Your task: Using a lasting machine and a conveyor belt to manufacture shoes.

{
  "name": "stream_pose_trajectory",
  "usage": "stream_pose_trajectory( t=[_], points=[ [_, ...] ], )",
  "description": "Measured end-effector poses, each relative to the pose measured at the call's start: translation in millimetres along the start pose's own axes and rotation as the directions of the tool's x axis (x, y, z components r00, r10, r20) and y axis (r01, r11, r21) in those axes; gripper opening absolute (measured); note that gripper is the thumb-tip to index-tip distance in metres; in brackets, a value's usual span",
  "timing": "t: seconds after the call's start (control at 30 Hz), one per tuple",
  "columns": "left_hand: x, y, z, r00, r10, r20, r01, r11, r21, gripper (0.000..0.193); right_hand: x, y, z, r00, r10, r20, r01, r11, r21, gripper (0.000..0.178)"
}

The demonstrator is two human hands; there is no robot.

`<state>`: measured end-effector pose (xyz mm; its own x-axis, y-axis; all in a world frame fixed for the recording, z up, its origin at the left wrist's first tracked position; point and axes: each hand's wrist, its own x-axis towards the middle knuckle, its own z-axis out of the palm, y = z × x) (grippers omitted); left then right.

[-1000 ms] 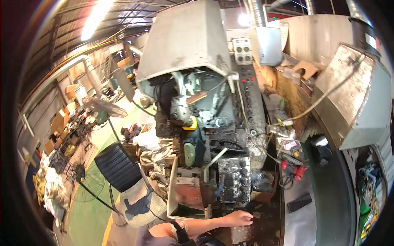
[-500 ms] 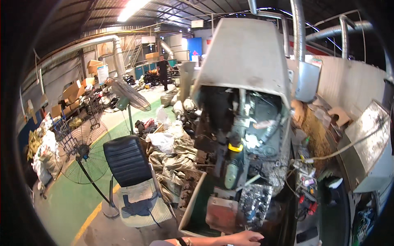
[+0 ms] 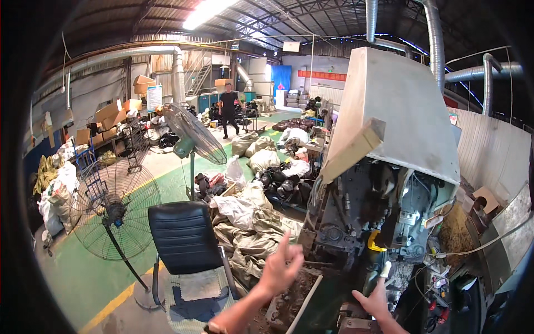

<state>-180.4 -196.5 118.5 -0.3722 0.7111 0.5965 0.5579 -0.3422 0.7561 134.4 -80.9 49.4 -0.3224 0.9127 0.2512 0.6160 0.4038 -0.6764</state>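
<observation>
My left hand (image 3: pixel 282 266) is raised in the air left of the machine (image 3: pixel 389 222), index finger stretched upward and the others partly bent, with nothing in it. My right hand (image 3: pixel 374 301) is low at the machine's front, thumb and fingers apart. It is close to a dark green rounded part (image 3: pixel 374 273) below a yellow band (image 3: pixel 376 241). A short white piece (image 3: pixel 385 270) shows at the right hand's upper fingertip; I cannot tell whether it is a finger cover or part of the machine. The machine has a large pale hood (image 3: pixel 406 106) above its dirty, open front.
A black office chair (image 3: pixel 183 236) stands at left, with a round floor fan (image 3: pixel 115 212) beyond it. Sacks (image 3: pixel 247 214) and dark goods lie piled beside the machine. A wooden block (image 3: pixel 356 150) is at the hood's corner. A person (image 3: pixel 228 110) in dark clothes is further back.
The view has swung left and the machine sits further right. My left hand has come up into the air; my right hand is now in view at the machine. The distant person looks nearer.
</observation>
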Motion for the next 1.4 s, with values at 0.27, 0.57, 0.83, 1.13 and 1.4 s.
stream_pose_trajectory(
  t=[0.27,0.57,0.83,1.13,1.4],
  points=[
    [182.3,-7.9,-41.7,0.999,0.006,-0.034,0.0,0.988,0.157,0.087,12.9,31.8,27.2,0.989,-0.047,-0.139,0.045,0.999,-0.014,0.125],
    [226.9,27.4,-31.2,0.997,-0.076,-0.02,0.079,0.94,0.331,0.092,4.7,17.2,23.5,0.995,0.07,-0.067,-0.064,0.995,0.081,0.125],
    [244.2,54.6,-15.0,0.998,-0.057,-0.01,0.057,0.945,0.322,0.087,14.5,29.9,25.9,0.993,-0.011,-0.121,0.006,0.999,-0.042,0.128],
    [178.6,10.1,5.3,0.986,0.011,-0.169,-0.003,0.999,0.046,0.055,7.2,36.5,34.3,0.968,-0.192,-0.16,0.182,0.981,-0.073,0.132],
    [-75.3,-8.1,105.3,0.881,-0.389,0.27,0.46,0.566,-0.684,0.044,-83.4,-88.7,-66.9,0.935,0.28,0.219,-0.355,0.694,0.626,0.103]
  ],
)
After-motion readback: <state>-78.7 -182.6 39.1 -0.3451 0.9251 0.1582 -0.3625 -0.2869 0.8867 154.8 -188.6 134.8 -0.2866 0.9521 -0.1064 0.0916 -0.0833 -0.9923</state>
